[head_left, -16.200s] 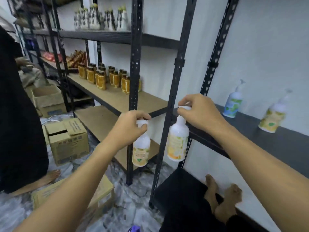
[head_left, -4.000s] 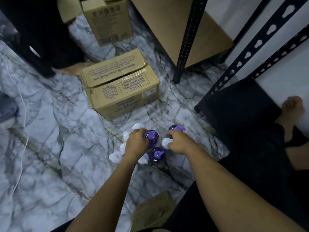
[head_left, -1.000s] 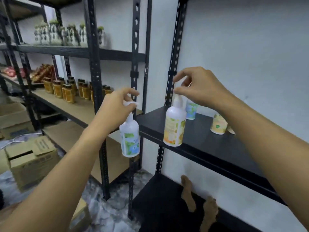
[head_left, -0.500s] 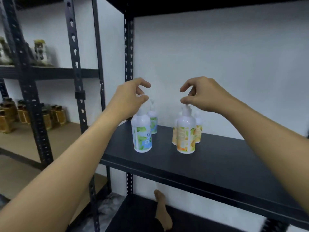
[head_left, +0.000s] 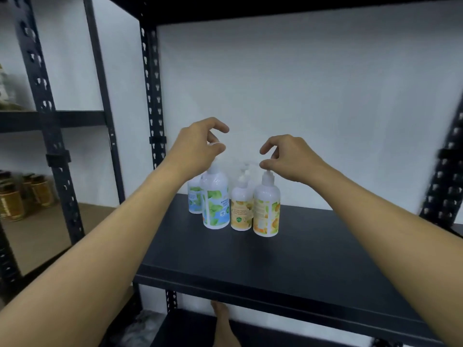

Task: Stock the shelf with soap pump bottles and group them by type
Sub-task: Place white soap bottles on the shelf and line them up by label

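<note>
Four white pump bottles stand together on the black shelf [head_left: 325, 246]. Two with blue-green labels are on the left, the front one [head_left: 216, 204] before the rear one [head_left: 194, 200]. Two with orange-yellow labels are on the right, the front one [head_left: 266, 211] beside the rear one [head_left: 240, 214]. My left hand [head_left: 198, 146] is over the front blue-green bottle and pinches its pump head, which it largely hides. My right hand [head_left: 290, 156] pinches the pump top of the front orange bottle with its fingertips. Both front bottles rest upright on the shelf.
A black perforated upright [head_left: 150, 96] marks the shelf's left end and another upright [head_left: 448, 184] the right. The shelf runs bare to the right of the bottles. Amber jars [head_left: 12, 196] sit on a wooden shelf at far left. A bare foot [head_left: 223, 321] shows below.
Both hands carried one bottle each further back on the shelf and set them down in front of the matching bottles. The view has moved closer.
</note>
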Demonstrator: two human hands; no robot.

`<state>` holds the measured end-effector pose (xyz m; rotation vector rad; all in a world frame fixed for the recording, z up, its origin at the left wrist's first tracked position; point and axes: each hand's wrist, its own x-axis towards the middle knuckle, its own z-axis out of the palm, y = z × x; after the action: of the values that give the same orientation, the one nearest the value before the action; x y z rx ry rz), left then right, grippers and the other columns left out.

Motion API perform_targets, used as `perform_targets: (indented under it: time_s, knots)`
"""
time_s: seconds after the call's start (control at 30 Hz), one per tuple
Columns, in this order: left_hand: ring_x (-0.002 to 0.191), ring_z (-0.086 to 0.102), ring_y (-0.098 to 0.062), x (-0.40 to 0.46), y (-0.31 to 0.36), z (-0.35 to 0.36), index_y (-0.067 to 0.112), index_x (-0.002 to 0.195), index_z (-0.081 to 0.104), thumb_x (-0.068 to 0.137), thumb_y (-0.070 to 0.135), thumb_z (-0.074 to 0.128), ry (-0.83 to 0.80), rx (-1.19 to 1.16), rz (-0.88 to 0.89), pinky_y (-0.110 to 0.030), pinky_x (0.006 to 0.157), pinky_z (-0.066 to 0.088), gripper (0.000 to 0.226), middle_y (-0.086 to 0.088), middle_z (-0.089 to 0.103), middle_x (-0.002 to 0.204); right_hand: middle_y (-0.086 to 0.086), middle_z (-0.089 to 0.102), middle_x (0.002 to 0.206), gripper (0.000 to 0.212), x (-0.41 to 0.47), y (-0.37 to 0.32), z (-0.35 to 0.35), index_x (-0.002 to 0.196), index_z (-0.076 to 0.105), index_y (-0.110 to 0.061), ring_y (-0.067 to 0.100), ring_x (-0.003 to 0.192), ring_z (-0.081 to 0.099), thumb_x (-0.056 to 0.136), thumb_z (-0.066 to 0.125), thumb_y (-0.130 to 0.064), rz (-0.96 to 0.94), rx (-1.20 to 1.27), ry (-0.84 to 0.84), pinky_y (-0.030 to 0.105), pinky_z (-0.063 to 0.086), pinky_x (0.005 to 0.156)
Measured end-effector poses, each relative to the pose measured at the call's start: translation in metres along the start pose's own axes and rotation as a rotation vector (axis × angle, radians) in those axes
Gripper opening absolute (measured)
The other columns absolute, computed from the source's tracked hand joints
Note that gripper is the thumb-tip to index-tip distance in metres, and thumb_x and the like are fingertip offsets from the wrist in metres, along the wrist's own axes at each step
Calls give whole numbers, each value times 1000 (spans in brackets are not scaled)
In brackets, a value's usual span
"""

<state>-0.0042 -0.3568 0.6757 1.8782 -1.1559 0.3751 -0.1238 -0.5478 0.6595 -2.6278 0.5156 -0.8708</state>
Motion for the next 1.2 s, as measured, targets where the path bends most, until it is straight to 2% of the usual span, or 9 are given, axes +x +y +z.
perform_targets:
  time_s: [0.3, 0.77, 0.9, 1.2]
  knots:
    - [44, 50, 3, 8, 3, 11, 29, 118, 62, 92, 14, 62, -30, -11, 15, -5, 45, 37, 30, 1, 66, 94, -3, 61, 87, 24, 9, 18, 13, 110, 65, -23, 14, 76, 63, 87, 72, -26, 51, -12, 19, 35, 56, 72]
    - [51, 52, 7, 12, 4, 13, 31, 117, 62, 92, 16, 63, -44, -7, 20, -4, 45, 34, 30, 2, 67, 94, 0, 61, 95, 22, 15, 31, 35, 108, 64, -25, 20, 87, 63, 87, 71, -28, 95, -3, 66, 37, 55, 78]
    - [62, 54, 0, 14, 4, 12, 34, 116, 62, 92, 18, 64, -49, 8, 21, -8, 49, 34, 29, 4, 68, 95, 0, 62, 99, 22, 15, 34, 44, 109, 64, -25, 21, 89, 63, 88, 70, -29, 109, -13, 81, 35, 54, 77]
    - [66, 54, -1, 12, -1, 15, 34, 116, 62, 92, 19, 64, -69, -13, 16, -16, 61, 37, 29, 5, 68, 94, 1, 67, 111, 20, 14, 39, 60, 110, 65, -26, 19, 98, 63, 90, 66, -31, 124, -20, 133, 35, 54, 80]
